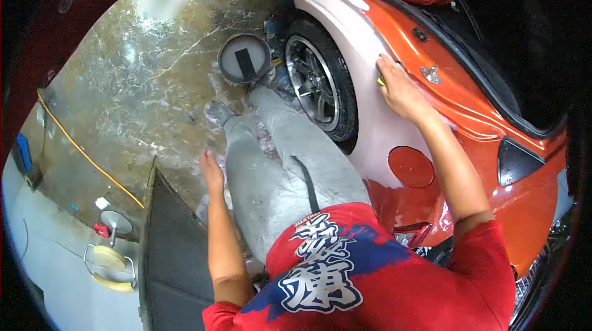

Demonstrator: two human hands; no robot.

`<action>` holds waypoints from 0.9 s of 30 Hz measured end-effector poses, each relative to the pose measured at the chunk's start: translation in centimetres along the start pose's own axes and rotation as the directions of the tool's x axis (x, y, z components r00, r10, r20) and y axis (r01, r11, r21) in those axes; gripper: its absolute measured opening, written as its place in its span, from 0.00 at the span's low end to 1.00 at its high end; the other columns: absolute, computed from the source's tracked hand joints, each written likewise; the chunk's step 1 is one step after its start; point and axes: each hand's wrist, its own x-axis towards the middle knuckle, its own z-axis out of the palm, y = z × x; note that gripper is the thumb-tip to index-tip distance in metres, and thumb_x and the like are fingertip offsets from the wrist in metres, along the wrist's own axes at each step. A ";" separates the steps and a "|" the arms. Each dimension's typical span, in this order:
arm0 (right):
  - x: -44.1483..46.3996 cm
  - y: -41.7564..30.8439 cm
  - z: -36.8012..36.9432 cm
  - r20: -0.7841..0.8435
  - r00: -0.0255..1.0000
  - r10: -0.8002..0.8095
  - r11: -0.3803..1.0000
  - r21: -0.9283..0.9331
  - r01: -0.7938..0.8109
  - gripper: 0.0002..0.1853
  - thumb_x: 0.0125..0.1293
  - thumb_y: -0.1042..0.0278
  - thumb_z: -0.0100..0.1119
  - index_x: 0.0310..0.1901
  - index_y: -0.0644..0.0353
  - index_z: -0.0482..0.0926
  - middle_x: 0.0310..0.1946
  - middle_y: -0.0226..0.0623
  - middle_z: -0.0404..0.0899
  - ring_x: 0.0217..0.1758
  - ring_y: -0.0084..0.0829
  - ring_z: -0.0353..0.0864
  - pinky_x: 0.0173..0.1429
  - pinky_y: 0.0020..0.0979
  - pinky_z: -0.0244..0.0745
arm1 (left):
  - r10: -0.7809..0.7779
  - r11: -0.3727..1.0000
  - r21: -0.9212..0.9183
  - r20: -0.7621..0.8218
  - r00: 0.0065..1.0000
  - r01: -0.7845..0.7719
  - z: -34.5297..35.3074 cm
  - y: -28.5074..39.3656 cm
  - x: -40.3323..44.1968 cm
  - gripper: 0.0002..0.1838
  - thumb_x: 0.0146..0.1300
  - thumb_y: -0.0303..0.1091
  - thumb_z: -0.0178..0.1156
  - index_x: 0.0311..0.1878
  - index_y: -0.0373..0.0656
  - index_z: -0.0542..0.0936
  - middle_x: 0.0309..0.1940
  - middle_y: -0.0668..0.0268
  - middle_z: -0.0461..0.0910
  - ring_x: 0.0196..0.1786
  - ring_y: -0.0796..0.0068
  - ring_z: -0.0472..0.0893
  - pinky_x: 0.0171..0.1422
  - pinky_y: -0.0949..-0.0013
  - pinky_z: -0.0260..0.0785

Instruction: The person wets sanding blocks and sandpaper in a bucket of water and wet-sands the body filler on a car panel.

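Note:
My right hand lies against the car's rear quarter panel, where grey-pink primer meets orange paint. Under its fingers shows the edge of a yellow pad; most of it is covered by the hand, so its exact kind cannot be told. My left hand hangs beside my left thigh, fingers loosely extended and holding nothing. Close to the right hand are a metal latch on the door frame and, lower down, the round orange fuel flap.
A round basin of greyish liquid with a dark rectangular block stands beside the car wheel. The floor is wet. An orange cable, a dark panel and a small wheeled stool are on the left.

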 end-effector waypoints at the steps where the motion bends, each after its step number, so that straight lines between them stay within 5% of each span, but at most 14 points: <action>1: -0.2 -0.2 0.0 0.018 1.000 0.016 1.000 0.011 -0.016 0.30 0.75 0.66 0.48 0.73 0.75 0.60 0.76 0.64 0.59 0.82 0.53 0.56 0.85 0.46 0.50 | -0.016 0.999 -0.050 -0.014 1.000 0.015 -0.3 0.8 0.1 0.31 0.81 0.49 0.43 0.71 0.30 0.70 0.72 0.42 0.69 0.75 0.47 0.67 0.81 0.55 0.54; 6: 15.4 0.5 2.7 -0.070 0.992 -0.109 0.994 -0.012 0.108 0.25 0.72 0.65 0.48 0.65 0.75 0.68 0.71 0.65 0.66 0.76 0.57 0.65 0.80 0.48 0.59 | -0.007 0.983 -0.185 0.010 1.000 0.008 -1.6 2.5 0.6 0.30 0.81 0.47 0.43 0.72 0.31 0.69 0.72 0.44 0.69 0.75 0.48 0.67 0.80 0.56 0.55; 7: 17.8 1.7 6.0 -0.311 0.939 -0.148 0.988 -0.086 0.128 0.22 0.69 0.67 0.51 0.60 0.73 0.71 0.65 0.64 0.71 0.70 0.60 0.70 0.75 0.50 0.64 | 0.042 0.998 -0.049 0.011 0.999 -0.042 -2.5 4.3 -0.3 0.30 0.81 0.47 0.44 0.72 0.30 0.69 0.72 0.43 0.69 0.75 0.48 0.67 0.80 0.57 0.55; 11: 9.3 0.3 1.9 -0.062 0.997 -0.056 0.998 0.026 0.057 0.25 0.66 0.72 0.51 0.64 0.76 0.68 0.68 0.64 0.69 0.72 0.59 0.69 0.76 0.48 0.64 | -0.002 0.998 -0.064 0.021 1.000 0.003 -2.9 1.1 -0.4 0.31 0.80 0.48 0.45 0.71 0.30 0.70 0.72 0.42 0.69 0.75 0.47 0.67 0.80 0.56 0.55; 13: 2.5 1.8 4.0 -0.306 0.939 -0.157 0.988 -0.058 0.146 0.19 0.69 0.69 0.49 0.57 0.73 0.72 0.63 0.64 0.72 0.69 0.58 0.71 0.74 0.50 0.64 | -0.034 0.999 0.031 0.042 0.999 0.032 -3.8 -0.9 -0.9 0.31 0.80 0.49 0.45 0.71 0.29 0.70 0.72 0.42 0.69 0.75 0.46 0.67 0.80 0.55 0.56; 16: -4.1 2.0 1.4 -0.179 0.980 -0.087 0.996 -0.041 0.081 0.22 0.69 0.68 0.49 0.59 0.75 0.71 0.60 0.64 0.74 0.69 0.57 0.71 0.74 0.49 0.65 | 0.051 0.964 0.253 0.127 0.991 -0.083 -4.7 5.0 -4.1 0.30 0.78 0.48 0.49 0.70 0.30 0.71 0.70 0.41 0.71 0.74 0.45 0.69 0.78 0.54 0.58; 19: -7.9 -2.6 -4.5 0.025 0.999 0.043 0.969 0.242 -0.048 0.29 0.69 0.64 0.52 0.67 0.72 0.69 0.62 0.63 0.75 0.67 0.55 0.75 0.74 0.44 0.67 | 0.401 0.891 0.114 0.255 0.880 -0.440 -1.5 13.5 -8.6 0.27 0.74 0.42 0.58 0.68 0.33 0.73 0.66 0.42 0.74 0.71 0.45 0.72 0.77 0.53 0.61; 22: -10.8 -9.6 -3.6 -0.230 0.969 0.089 0.562 0.815 0.142 0.27 0.71 0.63 0.54 0.67 0.71 0.71 0.63 0.58 0.76 0.63 0.49 0.80 0.71 0.41 0.70 | 0.769 0.622 -0.084 0.254 0.587 -0.778 -0.5 27.0 -16.5 0.31 0.67 0.40 0.66 0.69 0.36 0.72 0.66 0.45 0.73 0.71 0.46 0.72 0.77 0.53 0.62; 24: -12.4 -12.2 -2.3 -0.159 0.987 0.039 0.381 0.915 0.132 0.25 0.73 0.64 0.53 0.66 0.72 0.73 0.62 0.53 0.79 0.62 0.39 0.80 0.71 0.36 0.69 | 0.890 0.453 -0.105 0.103 0.443 -0.885 -0.5 31.5 -19.3 0.30 0.65 0.37 0.68 0.68 0.37 0.73 0.65 0.47 0.74 0.69 0.46 0.73 0.75 0.53 0.64; 26: -13.4 -17.9 -4.1 -0.018 0.964 0.265 -0.421 0.898 0.132 0.21 0.80 0.59 0.49 0.61 0.68 0.78 0.55 0.40 0.82 0.61 0.31 0.78 0.70 0.31 0.67 | 0.934 0.352 -0.056 -0.049 0.355 -0.934 -0.4 33.6 -20.3 0.28 0.63 0.31 0.69 0.65 0.37 0.74 0.64 0.50 0.76 0.66 0.48 0.75 0.73 0.54 0.66; 27: -14.2 -18.1 -4.8 -0.044 0.965 0.258 -0.428 0.890 0.155 0.21 0.81 0.57 0.48 0.61 0.66 0.78 0.57 0.37 0.81 0.62 0.30 0.77 0.70 0.32 0.67 | 0.946 0.319 -0.066 -0.040 0.322 -0.945 -0.5 33.8 -20.1 0.25 0.64 0.30 0.68 0.64 0.37 0.75 0.61 0.51 0.78 0.64 0.48 0.76 0.70 0.54 0.68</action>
